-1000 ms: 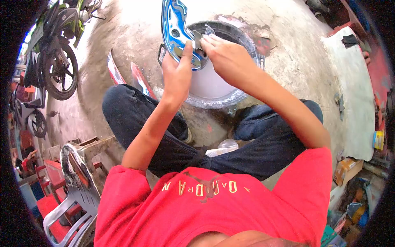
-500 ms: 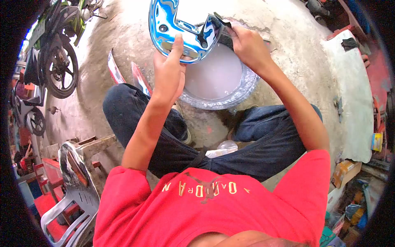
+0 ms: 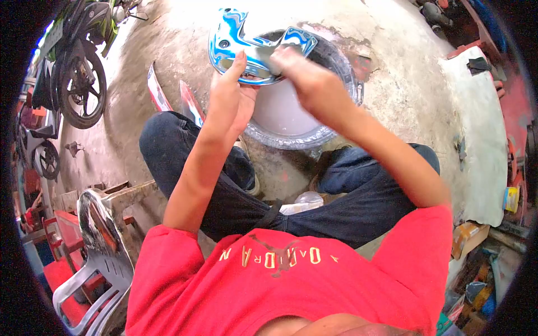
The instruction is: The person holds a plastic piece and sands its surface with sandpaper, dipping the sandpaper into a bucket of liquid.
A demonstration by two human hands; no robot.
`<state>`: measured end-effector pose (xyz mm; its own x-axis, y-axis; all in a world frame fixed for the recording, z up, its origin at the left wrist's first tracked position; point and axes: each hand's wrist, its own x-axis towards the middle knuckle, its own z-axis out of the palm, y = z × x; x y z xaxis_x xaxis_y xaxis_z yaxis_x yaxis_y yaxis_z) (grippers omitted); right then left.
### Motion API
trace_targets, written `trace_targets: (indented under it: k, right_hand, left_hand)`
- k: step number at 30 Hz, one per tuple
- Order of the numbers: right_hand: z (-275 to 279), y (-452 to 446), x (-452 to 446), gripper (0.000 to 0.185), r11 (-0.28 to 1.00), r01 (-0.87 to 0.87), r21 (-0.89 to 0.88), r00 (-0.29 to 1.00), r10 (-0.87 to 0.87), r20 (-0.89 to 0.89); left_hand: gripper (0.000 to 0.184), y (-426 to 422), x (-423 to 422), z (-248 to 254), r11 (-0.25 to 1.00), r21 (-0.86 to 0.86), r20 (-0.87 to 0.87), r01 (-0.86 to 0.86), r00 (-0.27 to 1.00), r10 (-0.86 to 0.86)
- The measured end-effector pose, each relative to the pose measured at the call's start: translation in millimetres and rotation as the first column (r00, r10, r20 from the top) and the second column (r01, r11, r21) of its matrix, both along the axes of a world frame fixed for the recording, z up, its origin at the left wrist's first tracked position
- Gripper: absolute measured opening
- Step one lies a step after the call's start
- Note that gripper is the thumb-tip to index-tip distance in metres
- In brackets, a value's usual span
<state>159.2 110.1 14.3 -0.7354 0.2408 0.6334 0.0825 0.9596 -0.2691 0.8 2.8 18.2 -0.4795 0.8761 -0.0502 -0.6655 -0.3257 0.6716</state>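
My left hand [image 3: 231, 101] grips the lower edge of a curved blue-and-silver glossy panel [image 3: 225, 33], thumb on its face and fingers underneath. The panel has a small round hole and a notch in its upper side. My right hand [image 3: 314, 84], smeared by motion, is closed with its fingertips at the panel's right part. A dark thin sheet [image 3: 265, 57] shows blurred under those fingertips, flat against the panel. Below both hands stands a round grey basin [image 3: 336, 126] of cloudy liquid [image 3: 284, 112].
Two red-and-white panels [image 3: 159, 89] lean beside my left knee. Motorcycles [image 3: 84, 89] stand at the left, with a grey plastic chair [image 3: 106, 269] nearer me. A pale sheet-like surface [image 3: 476, 145] runs along the right, with a cardboard box [image 3: 469, 238] by its end.
My right hand has moved left and down from the panel's right tip onto its face, bringing the dark sheet along. The panel has dropped slightly and turned in my left hand.
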Motion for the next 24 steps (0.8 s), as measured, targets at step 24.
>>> trace_targets:
  k: [24]
  right_hand:
    - [-1, -17, 1, 0.032, 0.991, 0.004, -0.134, 0.999, 0.003, 0.051]
  left_hand:
    - [0.031, 9, 0, -14, 0.982, -0.171, 0.151, 0.078, 0.987, -0.052]
